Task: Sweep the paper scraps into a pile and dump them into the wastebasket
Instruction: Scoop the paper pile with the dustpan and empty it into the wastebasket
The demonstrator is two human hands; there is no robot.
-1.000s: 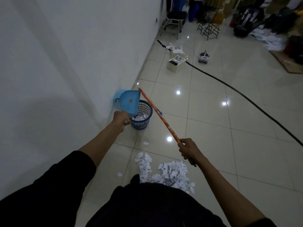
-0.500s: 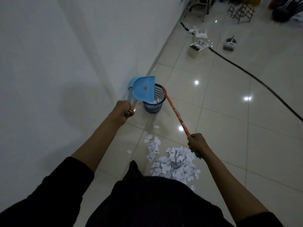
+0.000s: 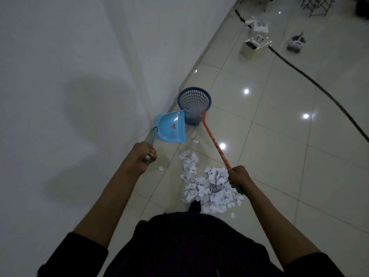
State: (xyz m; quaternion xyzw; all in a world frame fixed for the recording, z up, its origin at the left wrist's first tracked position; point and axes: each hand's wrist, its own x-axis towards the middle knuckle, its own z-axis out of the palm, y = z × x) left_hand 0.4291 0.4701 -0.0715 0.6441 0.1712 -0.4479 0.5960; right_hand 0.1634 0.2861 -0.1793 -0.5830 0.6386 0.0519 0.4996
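- left hand: fingers curled round the grey handle of the light blue dustpan; the pan is held off the floor, tilted, just beside the wall.
- right hand: fingers curled round the orange broom handle, near its green end.
- the broom handle runs from the right hand up to the rim of the wastebasket; the broom head is blurred at the basket's mouth.
- wastebasket: dark blue, perforated, upright on the tiled floor against the wall, just beyond the dustpan.
- paper scraps: a white pile on the floor between the two hands and below them, with a few loose pieces near the dustpan and at the pile's edge.
- a black cable crosses the floor at right; small boxes stand farther back.
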